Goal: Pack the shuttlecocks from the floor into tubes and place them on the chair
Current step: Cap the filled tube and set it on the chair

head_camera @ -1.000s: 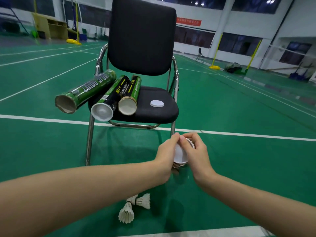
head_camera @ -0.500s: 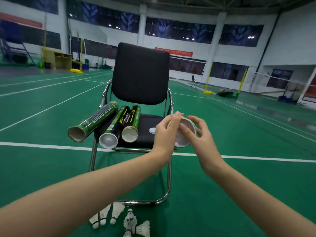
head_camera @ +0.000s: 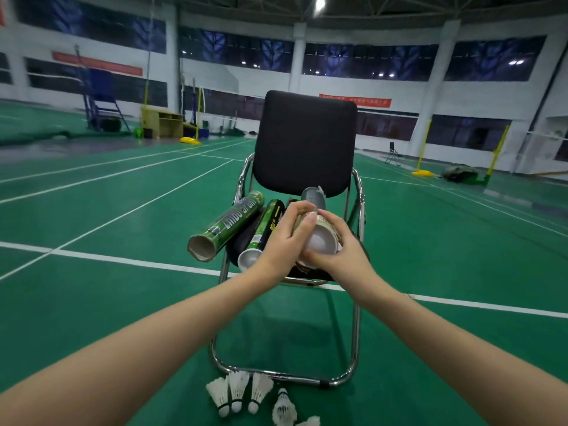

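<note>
Both hands hold a capped shuttlecock tube (head_camera: 319, 241) over the seat of the black chair (head_camera: 305, 142). My left hand (head_camera: 284, 241) grips the tube's side, and my right hand (head_camera: 341, 256) wraps its near end around the white cap. Two green tubes lie on the seat to the left: an open one (head_camera: 226, 232) sticking out past the seat edge and a capped one (head_camera: 261, 238). A third tube is mostly hidden behind my hands. Several white shuttlecocks (head_camera: 242, 392) lie on the floor by the chair's front rail.
The chair's chrome frame (head_camera: 355, 333) stands on the green court floor, just behind a white court line (head_camera: 123, 261). Yellow net posts, a wooden desk (head_camera: 163, 121) and an umpire ladder stand far back along the hall wall.
Both hands have carried the tube up from near the floor to the chair seat. The view has tilted upward, and the loose white cap on the seat is now hidden.
</note>
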A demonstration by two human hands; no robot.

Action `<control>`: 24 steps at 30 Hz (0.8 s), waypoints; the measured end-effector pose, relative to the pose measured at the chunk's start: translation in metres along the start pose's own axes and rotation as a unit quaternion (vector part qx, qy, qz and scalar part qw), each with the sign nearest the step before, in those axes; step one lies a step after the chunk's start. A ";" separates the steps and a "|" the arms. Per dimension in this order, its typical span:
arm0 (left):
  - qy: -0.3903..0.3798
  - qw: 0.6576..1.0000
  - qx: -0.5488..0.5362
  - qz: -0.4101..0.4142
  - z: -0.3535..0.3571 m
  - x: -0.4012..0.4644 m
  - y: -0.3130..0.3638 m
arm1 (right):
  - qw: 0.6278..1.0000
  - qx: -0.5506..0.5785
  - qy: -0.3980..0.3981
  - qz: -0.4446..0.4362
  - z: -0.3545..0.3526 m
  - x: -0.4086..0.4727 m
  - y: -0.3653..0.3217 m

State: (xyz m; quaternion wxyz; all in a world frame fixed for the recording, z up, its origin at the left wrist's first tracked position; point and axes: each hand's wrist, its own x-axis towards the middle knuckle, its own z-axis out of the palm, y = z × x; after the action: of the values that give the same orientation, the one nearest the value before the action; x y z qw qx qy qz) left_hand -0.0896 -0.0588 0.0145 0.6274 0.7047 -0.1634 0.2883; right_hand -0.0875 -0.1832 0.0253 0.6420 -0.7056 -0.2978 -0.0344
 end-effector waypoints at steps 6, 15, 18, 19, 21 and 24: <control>0.001 0.999 -0.012 -0.033 -0.043 0.010 -0.023 | 0.997 -0.070 -0.019 -0.024 0.026 0.043 0.031; 0.129 0.939 0.289 -0.135 -0.130 0.005 -0.073 | 0.993 -0.108 -0.041 -0.035 0.055 0.098 0.050; 0.106 0.937 0.257 -0.211 -0.123 0.003 -0.085 | 0.989 -0.133 -0.059 -0.026 0.070 0.107 0.061; 0.097 0.937 0.228 -0.246 -0.119 0.002 -0.087 | 0.989 -0.133 -0.060 -0.020 0.075 0.109 0.064; 0.080 0.933 0.153 -0.315 -0.111 0.000 -0.091 | 0.989 -0.130 -0.064 -0.010 0.084 0.112 0.069; 0.086 0.927 0.031 -0.365 -0.103 -0.001 -0.089 | 0.985 -0.155 -0.069 -0.010 0.092 0.116 0.077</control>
State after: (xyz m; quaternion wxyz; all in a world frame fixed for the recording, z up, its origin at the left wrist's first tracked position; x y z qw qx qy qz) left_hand -0.0584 0.0560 -0.0516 0.6785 0.7074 0.1683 0.1039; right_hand 0.0126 -0.0543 -0.0094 0.5026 -0.7941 -0.3396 -0.0377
